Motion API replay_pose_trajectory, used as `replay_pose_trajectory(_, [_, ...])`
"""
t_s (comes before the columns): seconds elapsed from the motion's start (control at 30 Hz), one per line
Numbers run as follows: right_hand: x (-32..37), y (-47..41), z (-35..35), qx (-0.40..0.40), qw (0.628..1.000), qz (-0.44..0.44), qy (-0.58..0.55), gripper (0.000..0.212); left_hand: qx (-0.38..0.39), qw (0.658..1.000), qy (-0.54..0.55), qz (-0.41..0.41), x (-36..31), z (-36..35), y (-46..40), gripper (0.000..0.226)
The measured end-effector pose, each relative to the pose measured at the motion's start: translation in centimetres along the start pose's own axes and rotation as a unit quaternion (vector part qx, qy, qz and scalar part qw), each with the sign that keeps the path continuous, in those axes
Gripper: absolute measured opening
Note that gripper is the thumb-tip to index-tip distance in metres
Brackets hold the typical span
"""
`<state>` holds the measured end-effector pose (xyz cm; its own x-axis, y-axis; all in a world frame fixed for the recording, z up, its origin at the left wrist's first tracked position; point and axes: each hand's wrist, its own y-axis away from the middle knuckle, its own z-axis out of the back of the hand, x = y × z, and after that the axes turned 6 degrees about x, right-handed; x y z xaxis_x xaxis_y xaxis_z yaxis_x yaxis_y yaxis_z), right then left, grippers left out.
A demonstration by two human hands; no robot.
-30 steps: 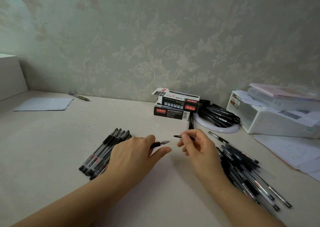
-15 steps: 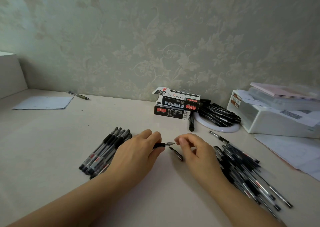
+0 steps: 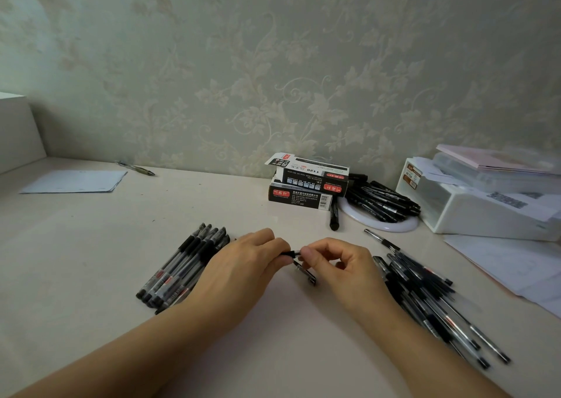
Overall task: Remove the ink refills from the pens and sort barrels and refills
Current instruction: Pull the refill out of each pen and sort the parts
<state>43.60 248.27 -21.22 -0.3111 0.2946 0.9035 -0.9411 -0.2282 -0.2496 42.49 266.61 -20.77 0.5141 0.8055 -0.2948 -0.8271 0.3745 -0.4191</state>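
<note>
My left hand (image 3: 243,270) grips a pen (image 3: 290,253) at mid-table; only its black grip section shows past my fingers. My right hand (image 3: 343,270) pinches that pen's tip end with thumb and forefinger, so the tip is hidden. A black cap (image 3: 306,273) lies on the table just under my two hands. A neat row of pens (image 3: 182,267) lies left of my left hand. A looser pile of pens (image 3: 425,294) spreads to the right of my right hand.
Two stacked pen boxes (image 3: 303,185) stand at the back, with a loose black marker (image 3: 334,215) and a white ring holding markers (image 3: 382,206) beside them. A white storage box (image 3: 485,209) and papers (image 3: 516,267) fill the right. A sheet (image 3: 73,182) and a pen (image 3: 136,168) lie far left.
My right hand set the cap down on the table and moved onto the tip of the pen in my left hand. The two hands have come together.
</note>
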Motion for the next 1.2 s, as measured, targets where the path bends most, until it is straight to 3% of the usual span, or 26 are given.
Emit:
replay_pose_trajectory(0.23, [0.0, 0.11, 0.19, 0.012, 1.0, -0.002, -0.012, 0.008, 0.033, 0.999, -0.001, 0.007, -0.06, 0.1, 0.09, 0.034])
replay_pose_trajectory(0.43, [-0.02, 0.09, 0.29, 0.031, 0.999, -0.002, -0.008, 0.007, 0.035, 0.999, 0.023, 0.0, -0.28, 0.39, 0.22, 0.018])
replay_pose_trajectory(0.7, [-0.17, 0.04, 0.15, 0.027, 1.0, 0.0, -0.003, 0.012, 0.04, 0.999, -0.026, 0.017, 0.12, -0.05, 0.11, 0.032])
replay_pose_trajectory(0.87, [-0.15, 0.0, -0.05, 0.018, 1.0, 0.002, -0.02, 0.005, 0.032, 0.999, -0.008, 0.013, -0.16, -0.18, 0.18, 0.026])
replay_pose_trajectory(1.2, [-0.59, -0.12, -0.02, 0.037, 0.999, 0.013, -0.011, 0.015, 0.029, 0.999, -0.007, 0.011, 0.27, -0.41, 0.15, 0.026])
